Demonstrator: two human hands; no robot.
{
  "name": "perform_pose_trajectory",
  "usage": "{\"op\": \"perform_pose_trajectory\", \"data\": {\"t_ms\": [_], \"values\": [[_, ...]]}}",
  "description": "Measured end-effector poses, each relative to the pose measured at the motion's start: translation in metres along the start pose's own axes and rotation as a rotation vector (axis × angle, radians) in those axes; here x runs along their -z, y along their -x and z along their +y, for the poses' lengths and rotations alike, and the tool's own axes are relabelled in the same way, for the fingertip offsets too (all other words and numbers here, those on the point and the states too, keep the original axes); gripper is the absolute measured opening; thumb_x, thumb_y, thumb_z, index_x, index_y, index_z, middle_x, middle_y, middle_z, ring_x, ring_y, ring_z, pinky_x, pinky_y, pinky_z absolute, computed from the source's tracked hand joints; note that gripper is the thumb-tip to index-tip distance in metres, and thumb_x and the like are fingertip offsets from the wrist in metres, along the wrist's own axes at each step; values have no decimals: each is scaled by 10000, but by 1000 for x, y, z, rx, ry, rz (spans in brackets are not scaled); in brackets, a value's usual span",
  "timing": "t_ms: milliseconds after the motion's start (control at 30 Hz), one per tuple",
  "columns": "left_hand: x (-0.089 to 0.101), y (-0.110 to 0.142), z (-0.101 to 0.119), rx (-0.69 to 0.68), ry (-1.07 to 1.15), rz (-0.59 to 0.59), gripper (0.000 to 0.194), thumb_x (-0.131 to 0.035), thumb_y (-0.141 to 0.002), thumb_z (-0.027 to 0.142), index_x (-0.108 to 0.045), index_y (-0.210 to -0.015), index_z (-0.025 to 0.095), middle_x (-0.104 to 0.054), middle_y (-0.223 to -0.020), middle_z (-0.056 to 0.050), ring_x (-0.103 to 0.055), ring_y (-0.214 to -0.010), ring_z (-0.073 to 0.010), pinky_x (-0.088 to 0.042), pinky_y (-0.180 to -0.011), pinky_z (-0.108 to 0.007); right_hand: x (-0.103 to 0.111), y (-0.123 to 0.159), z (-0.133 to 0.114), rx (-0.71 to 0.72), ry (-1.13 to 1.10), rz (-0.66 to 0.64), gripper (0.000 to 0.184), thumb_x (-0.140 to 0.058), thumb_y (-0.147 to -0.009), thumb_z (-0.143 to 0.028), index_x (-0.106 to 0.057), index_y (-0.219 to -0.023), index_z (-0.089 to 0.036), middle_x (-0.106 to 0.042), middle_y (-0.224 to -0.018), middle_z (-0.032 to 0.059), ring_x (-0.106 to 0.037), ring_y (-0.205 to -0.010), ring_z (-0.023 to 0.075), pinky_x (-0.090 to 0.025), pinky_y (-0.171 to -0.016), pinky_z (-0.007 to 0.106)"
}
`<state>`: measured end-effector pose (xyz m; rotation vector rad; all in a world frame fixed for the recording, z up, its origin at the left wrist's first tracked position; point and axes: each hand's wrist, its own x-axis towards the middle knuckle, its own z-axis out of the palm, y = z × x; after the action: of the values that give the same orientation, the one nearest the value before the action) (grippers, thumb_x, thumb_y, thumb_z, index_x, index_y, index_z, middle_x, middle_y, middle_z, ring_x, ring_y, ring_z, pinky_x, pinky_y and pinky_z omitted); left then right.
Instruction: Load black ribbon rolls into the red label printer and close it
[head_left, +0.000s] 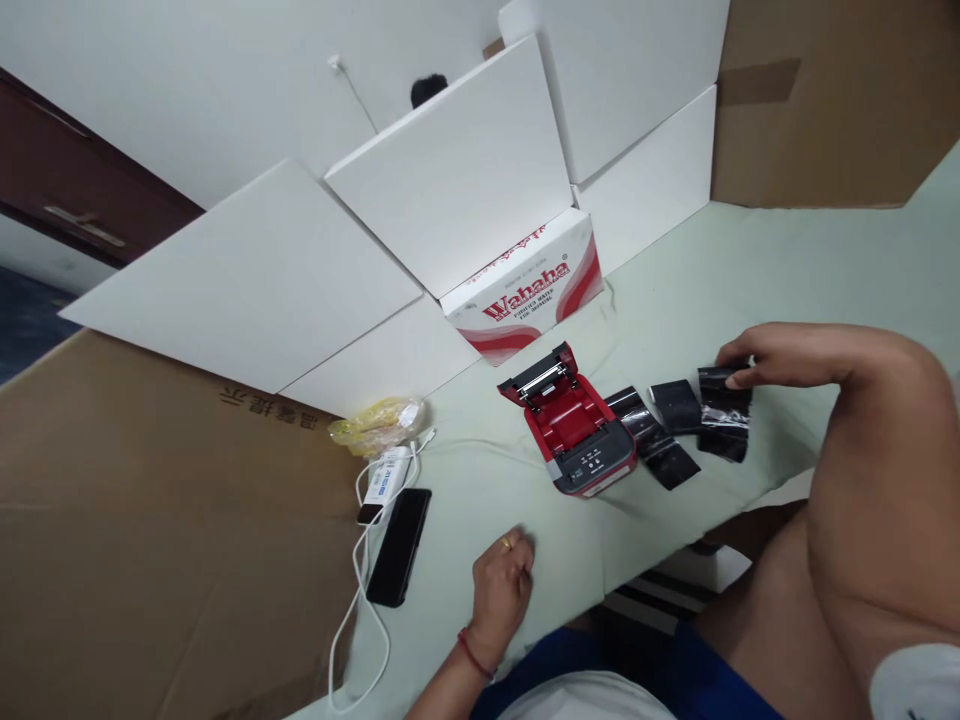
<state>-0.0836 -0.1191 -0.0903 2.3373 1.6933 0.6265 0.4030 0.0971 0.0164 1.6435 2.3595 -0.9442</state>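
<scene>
A small red and black printer (577,425) stands on the table with its lid up and its red inner bay showing. Beside it lies a dark glossy strip (651,435), and a small black roll-like piece (674,407) is just to the right of that. My right hand (742,370) pinches the top edge of another black glossy strip (724,415), thumb on the near side. On the table in front of the printer rests my left hand (505,580), fingers curled into a loose fist, with nothing visible in it.
Left of my left hand lie a black phone (399,547), a white cable (367,590), a white box (386,475) and a crumpled yellowish plastic bag (379,425). A Wahaha carton (525,290) stands behind the printer. White panels (457,170) and brown cardboard (180,540) border the table.
</scene>
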Motion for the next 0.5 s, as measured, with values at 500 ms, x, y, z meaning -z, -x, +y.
{"op": "perform_pose_trajectory", "data": {"t_ms": [500], "values": [[-2,2,1,26,-45,-23,298,-412,-649,-65,-506,-633,218,-539,-635,5,-523,-607,-157,-327,-618,-270,-52,-81,-112,123,171,76,475,-645,-836,-181,-770,-1291,-234,-748,-1311,131,-712,-1138,287,-507,-866,340]]}}
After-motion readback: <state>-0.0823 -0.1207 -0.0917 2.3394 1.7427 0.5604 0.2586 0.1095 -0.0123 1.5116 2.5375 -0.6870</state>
